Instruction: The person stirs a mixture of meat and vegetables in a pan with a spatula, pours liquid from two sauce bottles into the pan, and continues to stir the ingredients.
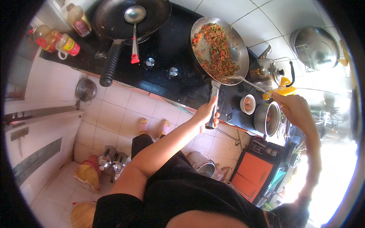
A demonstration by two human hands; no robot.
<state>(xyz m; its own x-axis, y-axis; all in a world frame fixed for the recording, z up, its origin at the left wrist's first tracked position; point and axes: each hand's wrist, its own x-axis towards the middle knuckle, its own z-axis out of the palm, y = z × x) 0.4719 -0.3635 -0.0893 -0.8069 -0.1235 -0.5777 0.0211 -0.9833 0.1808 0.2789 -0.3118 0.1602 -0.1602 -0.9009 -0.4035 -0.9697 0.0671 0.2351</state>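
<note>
My left hand [207, 113] is wrapped around the dark handle [215, 97] of a metal frying pan [241, 54] over the black stovetop. Chopped red and green food [216, 51] covers much of the pan's inside. In my right hand [293, 107] is the shaft of a metal spatula or spoon [251, 83]. Its working end reaches over the near rim of the pan and touches the edge of the food; its exact shape is partly hidden. Just below the spatula stand a white bowl [242, 107] holding eggs and a metal pot [261, 118].
A dark wok [108, 20] holds a ladle [135, 14] on the left burner. Bottles [78, 21] stand at the counter's left end. Right of the pan sit a kettle [263, 72] and a yellow plastic tool [281, 91]. Thermos flasks [107, 156] and a metal bucket [196, 159] are on the floor.
</note>
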